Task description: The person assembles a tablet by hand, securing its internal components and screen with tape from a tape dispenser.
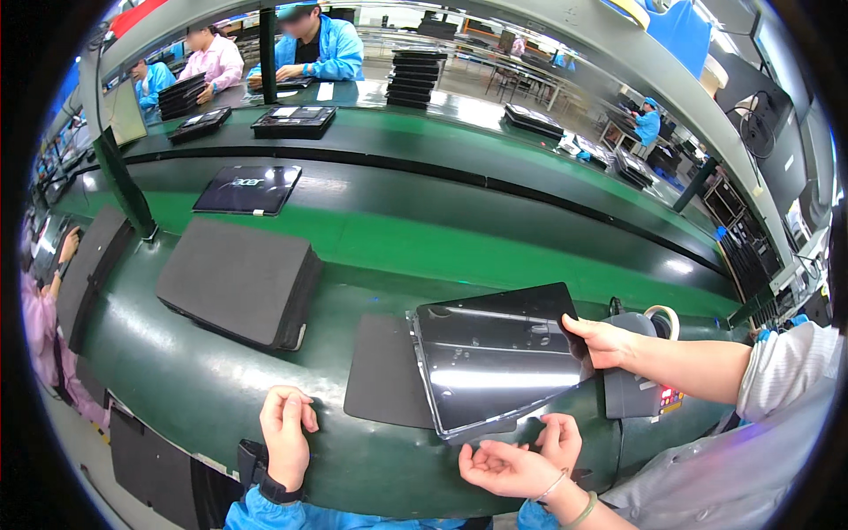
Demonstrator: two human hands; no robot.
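Black panel (499,358) | glossy, rectangular | glossy side up, slanted | overlapping grey pad (380,371)

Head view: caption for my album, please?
At a green workbench, a co-worker's hand holds a glossy black panel near the wearer's left hand and right hand.

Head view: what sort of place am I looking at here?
Probably an electronics factory line: long green work surfaces, a glossy black panel close by, and a person in a blue coat at the far bench near a stack of dark flat units.
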